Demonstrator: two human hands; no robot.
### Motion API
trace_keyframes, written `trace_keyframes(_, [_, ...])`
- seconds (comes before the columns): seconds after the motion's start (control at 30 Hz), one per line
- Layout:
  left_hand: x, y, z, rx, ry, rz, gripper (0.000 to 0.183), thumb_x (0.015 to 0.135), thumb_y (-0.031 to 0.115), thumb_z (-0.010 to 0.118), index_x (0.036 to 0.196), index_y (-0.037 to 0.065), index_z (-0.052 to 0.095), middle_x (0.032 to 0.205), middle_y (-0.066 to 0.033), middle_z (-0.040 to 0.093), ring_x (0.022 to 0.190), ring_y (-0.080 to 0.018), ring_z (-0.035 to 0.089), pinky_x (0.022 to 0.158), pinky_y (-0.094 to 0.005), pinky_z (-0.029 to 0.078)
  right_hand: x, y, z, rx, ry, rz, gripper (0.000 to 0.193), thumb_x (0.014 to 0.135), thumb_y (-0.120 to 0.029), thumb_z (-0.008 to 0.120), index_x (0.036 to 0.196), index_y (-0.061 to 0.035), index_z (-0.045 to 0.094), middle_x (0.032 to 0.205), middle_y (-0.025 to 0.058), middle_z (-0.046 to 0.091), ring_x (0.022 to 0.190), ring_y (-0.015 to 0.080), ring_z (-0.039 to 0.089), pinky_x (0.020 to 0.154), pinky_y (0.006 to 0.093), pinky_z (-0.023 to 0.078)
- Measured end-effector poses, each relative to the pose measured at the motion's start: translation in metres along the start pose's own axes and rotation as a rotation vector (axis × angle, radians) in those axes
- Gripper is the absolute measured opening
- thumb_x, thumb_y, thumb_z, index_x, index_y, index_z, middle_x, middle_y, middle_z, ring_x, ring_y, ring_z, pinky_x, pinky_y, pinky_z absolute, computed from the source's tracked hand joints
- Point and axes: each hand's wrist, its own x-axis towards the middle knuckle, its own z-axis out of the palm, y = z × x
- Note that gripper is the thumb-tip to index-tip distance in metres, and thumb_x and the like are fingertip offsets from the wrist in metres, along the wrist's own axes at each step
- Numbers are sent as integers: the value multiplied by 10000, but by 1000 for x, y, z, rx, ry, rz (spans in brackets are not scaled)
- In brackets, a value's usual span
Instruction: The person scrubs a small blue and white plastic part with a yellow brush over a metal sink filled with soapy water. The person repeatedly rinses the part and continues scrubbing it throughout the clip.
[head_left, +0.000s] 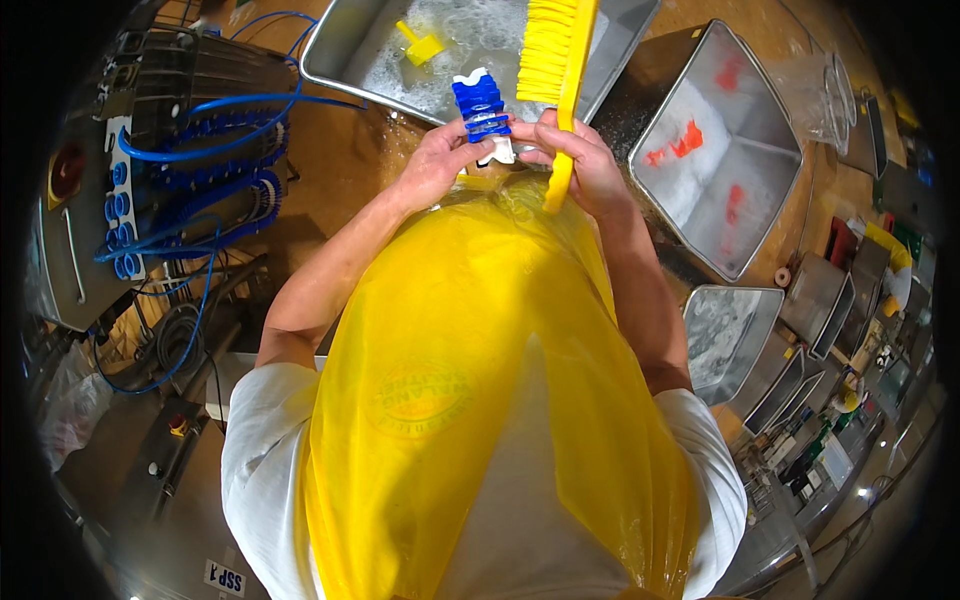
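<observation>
My left hand is closed on a small ribbed plastic piece, blue along its middle with white ends, held upright in front of my apron. My right hand grips the handle of a yellow scrubbing brush. The brush stands up with its yellow bristles facing left, above and right of the piece. The fingertips of my right hand come close to the lower end of the piece; whether they touch it I cannot tell. Just beyond both hands is a metal basin of foamy water with a yellow scoop-like tool in it.
To the right stands a deep metal tub with suds and orange-red pieces. Nearer is a smaller metal tub of cloudy water. A machine with looping blue hoses is at left. More metal bins line the far right.
</observation>
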Motion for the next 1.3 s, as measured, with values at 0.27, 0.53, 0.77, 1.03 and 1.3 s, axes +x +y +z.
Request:
trace_keyframes(0.27, [6, -10, -6, 79, -6, -12, 317, 1020, 63, 601, 1334, 31, 638, 1251, -36, 725, 1117, -113, 629, 978, -273, 494, -13, -8, -34, -156, 89, -23, 168, 1048, -191, 528, 1145, -54, 534, 1275, 206, 682, 1126, 188, 662, 867, 255, 506])
trace_keyframes(0.53, [-9, -2, 2, 342, -195, 110, 290, 995, 24, 630, 1283, 51, 660, 1250, -44, 719, 1185, -143, 612, 1092, -334, 444, -12, 2, -30, 32, 63, 64, 159, 1065, -213, 522, 1122, -65, 523, 1266, 207, 676, 1087, 201, 684, 864, 269, 542])
trace_keyframes(0.77, [-11, -16, -2, 326, -197, 73, 296, 985, 58, 664, 1281, 56, 667, 1225, -36, 721, 1162, -131, 609, 1065, -327, 452, -6, 13, -34, -24, 93, 75, 184, 1062, -216, 532, 1160, -61, 523, 1249, 198, 684, 1081, 180, 688, 844, 255, 551])
trace_keyframes(1.03, [-5, -27, 5, 373, -254, 172, 315, 969, 17, 646, 1266, 114, 690, 1301, -67, 700, 1216, -204, 631, 1080, -378, 451, -11, 29, -49, 180, 99, 244, 224, 1050, -285, 553, 1087, -65, 565, 1124, 116, 685, 1024, 165, 677, 818, 265, 530])
trace_keyframes(1.3, [-3, -20, 5, 533, -269, 314, 415, 895, -58, 619, 1259, 129, 689, 1371, -100, 658, 1296, -320, 600, 1105, -451, 427, -3, 24, -35, 469, -33, 39, 158, 1017, -227, 580, 991, -78, 535, 1117, 140, 663, 1078, 234, 661, 972, 394, 509])
